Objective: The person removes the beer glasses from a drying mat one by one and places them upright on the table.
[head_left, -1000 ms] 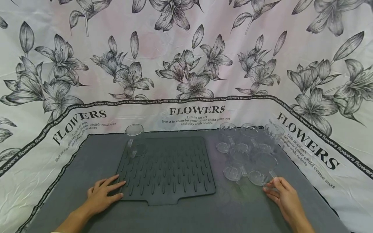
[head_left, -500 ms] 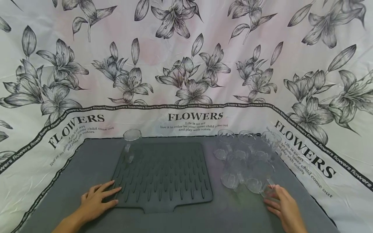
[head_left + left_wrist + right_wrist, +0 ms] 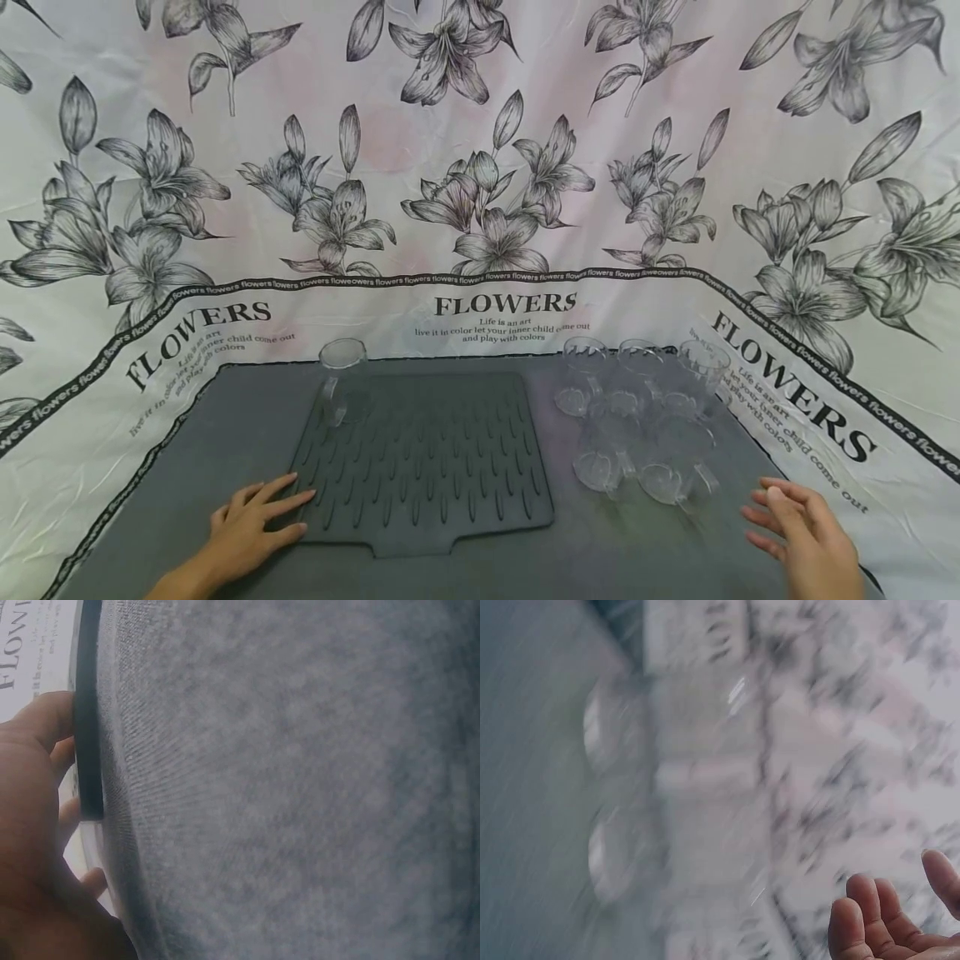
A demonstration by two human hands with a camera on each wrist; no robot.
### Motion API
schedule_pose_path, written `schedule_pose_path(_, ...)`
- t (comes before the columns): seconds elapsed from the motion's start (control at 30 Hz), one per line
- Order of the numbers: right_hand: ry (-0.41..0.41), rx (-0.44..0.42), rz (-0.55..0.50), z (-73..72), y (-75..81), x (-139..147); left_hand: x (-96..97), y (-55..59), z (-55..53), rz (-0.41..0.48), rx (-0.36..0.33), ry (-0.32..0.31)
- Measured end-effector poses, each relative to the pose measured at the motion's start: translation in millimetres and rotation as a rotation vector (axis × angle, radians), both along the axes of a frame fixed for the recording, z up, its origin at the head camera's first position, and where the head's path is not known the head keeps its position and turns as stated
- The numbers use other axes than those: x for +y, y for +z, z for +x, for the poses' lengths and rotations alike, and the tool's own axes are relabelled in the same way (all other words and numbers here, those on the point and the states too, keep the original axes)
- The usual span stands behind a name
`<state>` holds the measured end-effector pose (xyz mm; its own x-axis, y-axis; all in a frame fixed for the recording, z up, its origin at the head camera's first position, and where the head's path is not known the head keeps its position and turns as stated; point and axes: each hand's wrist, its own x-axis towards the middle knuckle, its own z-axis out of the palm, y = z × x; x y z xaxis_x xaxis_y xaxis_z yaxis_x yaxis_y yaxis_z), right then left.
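In the head view my left hand (image 3: 251, 529) rests with spread fingers on the near left edge of a dark ridged drying mat (image 3: 420, 467). The left wrist view shows that hand's fingers against the mat's edge (image 3: 88, 712). A clear mug (image 3: 343, 354) stands on the mat's far left corner. My right hand (image 3: 810, 533) is held with loose, parted fingers to the right of several clear mugs, holding nothing. Nearest to it is the front right mug (image 3: 663, 483), apart from the fingers. The right wrist view is blurred; two mugs (image 3: 615, 855) show left of the hand (image 3: 889, 922).
The other clear mugs (image 3: 600, 471) stand close together in rows right of the mat, their outlines hard to separate. A grey cloth (image 3: 622, 558) covers the table. A white flower-printed curtain (image 3: 495, 217) surrounds the back and sides.
My right hand has left the front right mug's handle and moved to the right. My left hand stays on the mat's edge. The head view has tilted up slightly.
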<state>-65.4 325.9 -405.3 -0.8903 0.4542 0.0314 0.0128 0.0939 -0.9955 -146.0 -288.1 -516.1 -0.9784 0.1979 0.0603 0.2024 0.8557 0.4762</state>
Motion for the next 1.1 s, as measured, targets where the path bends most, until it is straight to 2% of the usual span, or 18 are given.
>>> schedule_pose_path(0.1,0.180,0.179,-0.042,6.3,6.8,-14.3,1.3,0.0,0.8,-0.001,-0.015,0.007)
schedule_pose_path(0.2,0.338,0.331,-0.044,5.9,17.3,-32.2,4.7,-0.8,-1.6,0.020,-0.028,0.003)
schedule_pose_path(0.3,0.431,0.431,-0.035,3.3,29.2,-52.6,6.5,-0.5,-3.3,0.042,-0.029,0.010)
schedule_pose_path(0.4,0.480,0.476,-0.029,0.6,39.3,-71.7,5.7,0.4,-3.1,0.046,-0.029,0.014)
schedule_pose_path(0.57,0.513,0.467,0.001,-4.0,52.9,-98.9,2.4,1.2,-2.3,0.030,-0.047,0.007)
schedule_pose_path(0.77,0.512,0.436,0.046,-18.3,66.1,-134.5,0.3,2.8,-4.1,0.019,-0.048,0.004)
schedule_pose_path(0.93,0.545,0.407,0.062,-34.3,67.9,-164.2,-0.5,3.0,-4.6,0.022,-0.057,-0.002)
schedule_pose_path(1.1,0.609,0.321,0.061,-51.5,66.8,-189.0,-0.2,0.7,-2.5,0.014,-0.069,0.002)
